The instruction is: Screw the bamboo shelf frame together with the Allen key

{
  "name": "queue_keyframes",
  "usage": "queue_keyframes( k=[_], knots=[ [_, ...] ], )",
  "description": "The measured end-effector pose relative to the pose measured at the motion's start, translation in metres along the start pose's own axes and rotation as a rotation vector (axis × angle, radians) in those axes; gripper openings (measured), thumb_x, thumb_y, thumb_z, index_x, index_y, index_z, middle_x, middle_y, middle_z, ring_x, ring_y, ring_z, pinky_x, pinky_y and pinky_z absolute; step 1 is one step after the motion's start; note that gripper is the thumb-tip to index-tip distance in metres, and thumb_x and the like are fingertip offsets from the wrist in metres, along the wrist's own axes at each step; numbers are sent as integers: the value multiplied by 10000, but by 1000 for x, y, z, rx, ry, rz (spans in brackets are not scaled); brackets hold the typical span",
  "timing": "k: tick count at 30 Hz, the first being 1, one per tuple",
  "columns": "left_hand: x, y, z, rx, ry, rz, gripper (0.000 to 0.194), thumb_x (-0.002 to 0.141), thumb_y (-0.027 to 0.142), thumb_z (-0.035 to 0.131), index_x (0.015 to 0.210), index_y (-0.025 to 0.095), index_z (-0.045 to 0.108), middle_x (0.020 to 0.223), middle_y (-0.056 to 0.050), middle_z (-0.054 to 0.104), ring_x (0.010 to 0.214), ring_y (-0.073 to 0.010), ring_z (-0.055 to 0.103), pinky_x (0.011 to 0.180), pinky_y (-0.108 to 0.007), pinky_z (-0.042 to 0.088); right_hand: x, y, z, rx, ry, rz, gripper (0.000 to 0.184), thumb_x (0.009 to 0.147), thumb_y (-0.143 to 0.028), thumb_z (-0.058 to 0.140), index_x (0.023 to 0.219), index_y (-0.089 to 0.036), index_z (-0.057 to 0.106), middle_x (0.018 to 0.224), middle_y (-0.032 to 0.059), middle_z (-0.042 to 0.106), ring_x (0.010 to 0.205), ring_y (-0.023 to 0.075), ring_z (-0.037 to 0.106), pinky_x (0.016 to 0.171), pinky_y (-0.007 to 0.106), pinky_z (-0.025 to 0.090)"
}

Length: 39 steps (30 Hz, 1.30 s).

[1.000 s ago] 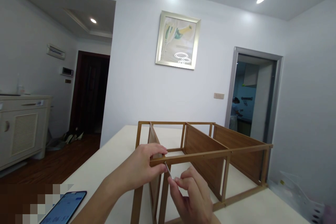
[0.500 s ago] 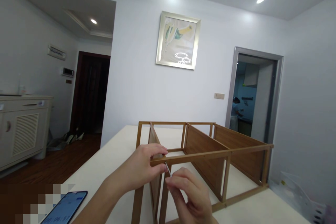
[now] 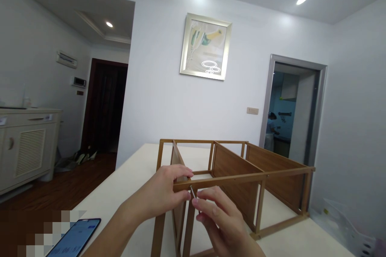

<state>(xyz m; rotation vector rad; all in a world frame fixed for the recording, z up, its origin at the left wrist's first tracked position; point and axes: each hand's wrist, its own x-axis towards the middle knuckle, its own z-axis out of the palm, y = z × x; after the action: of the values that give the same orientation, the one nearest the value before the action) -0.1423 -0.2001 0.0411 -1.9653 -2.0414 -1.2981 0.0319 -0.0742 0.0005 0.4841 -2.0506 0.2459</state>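
Observation:
A brown wooden shelf frame [image 3: 224, 180] lies on its side on the pale table, its board panels standing upright inside it. My left hand [image 3: 164, 188] is closed around the left end of its near top rail, fingers over the top and thumb below. Between the fingertips of my right hand [image 3: 221, 219] is a thin metal hex key [image 3: 193, 193], slanting up to the left. Its upper tip meets the rail at the joint beside my left thumb. My fingers hide the key's lower part.
On the pale table [image 3: 120, 196], a phone [image 3: 76, 237] with a lit screen lies at the left front. Clear plastic wrapping [image 3: 340, 217] sits beyond the right edge. A louvred cabinet [image 3: 30, 148] stands left; a person [image 3: 270, 128] is visible through the right doorway.
My right hand has shifted its fingers on the hex key, moving slightly up and right and turning. My left hand stays on the rail, and the shelf frame keeps its place.

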Motion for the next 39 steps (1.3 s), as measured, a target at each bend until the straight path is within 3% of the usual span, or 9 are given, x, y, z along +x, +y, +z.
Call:
queue_keyframes(
  k=[7, 15, 20, 24, 28, 33, 36, 39],
  knots=[
    [0, -2, 0, 7, -6, 2, 439, 700, 206, 686, 1134, 274, 703, 1219, 17, 694, 1149, -185, 625, 1041, -293, 467, 1, 2, 2, -127, 56, -61, 350, 864, -22, 619, 1188, -154, 608, 973, 104, 638, 883, 165, 627, 739, 271, 563],
    [0, -2, 0, 7, -8, -8, 416, 704, 225, 694, 1116, 282, 710, 1222, 17, 692, 1165, -188, 618, 1058, -299, 455, 4, -9, 21, -419, 259, -108, 159, 898, -149, 643, 1054, -132, 620, 809, 85, 661, 731, 177, 616, 647, 314, 540],
    [0, -1, -1, 8, 0, -3, 425, 703, 205, 681, 1121, 278, 710, 1229, 10, 691, 1164, -192, 620, 1055, -305, 459, 8, -11, 36, -432, 354, -3, 63, 892, -118, 622, 870, -164, 585, 676, 21, 584, 610, 135, 569, 545, 254, 466],
    [-1, 0, -2, 1, -2, -3, 415, 712, 225, 689, 1125, 266, 712, 1226, -7, 694, 1165, -207, 620, 1056, -325, 459, 10, -13, 45, -293, 367, 189, 186, 957, -174, 514, 774, -195, 538, 614, -21, 560, 501, 96, 543, 481, 209, 433],
    [0, 1, -2, -5, -8, -17, 402, 706, 255, 713, 1108, 261, 716, 1224, -12, 694, 1162, -214, 618, 1055, -330, 456, 8, -16, 50, -201, 425, 294, 87, 974, -226, 497, 998, -194, 575, 697, -1, 649, 552, 115, 631, 518, 194, 511],
    [1, 1, -2, -31, -11, -4, 396, 714, 238, 698, 1108, 275, 710, 1195, 12, 701, 1123, -185, 629, 1006, -285, 479, 2, -9, 41, -161, 301, 111, 244, 992, -173, 422, 1186, -214, 564, 810, 45, 694, 656, 140, 670, 606, 217, 556],
    [1, 1, -2, -48, -19, -4, 398, 711, 232, 699, 1106, 280, 708, 1203, 20, 697, 1134, -178, 622, 1007, -271, 472, -4, -3, 26, -101, 136, 24, 375, 977, -121, 412, 1341, -186, 474, 900, 81, 693, 769, 153, 680, 665, 229, 571],
    [0, 1, -2, -52, -19, -9, 379, 708, 241, 705, 1086, 274, 707, 1201, 19, 697, 1131, -180, 622, 1006, -270, 470, -5, -2, 4, -183, -48, -30, 443, 958, -78, 416, 1392, -167, 443, 985, 111, 683, 903, 172, 674, 753, 257, 574]
  ],
)
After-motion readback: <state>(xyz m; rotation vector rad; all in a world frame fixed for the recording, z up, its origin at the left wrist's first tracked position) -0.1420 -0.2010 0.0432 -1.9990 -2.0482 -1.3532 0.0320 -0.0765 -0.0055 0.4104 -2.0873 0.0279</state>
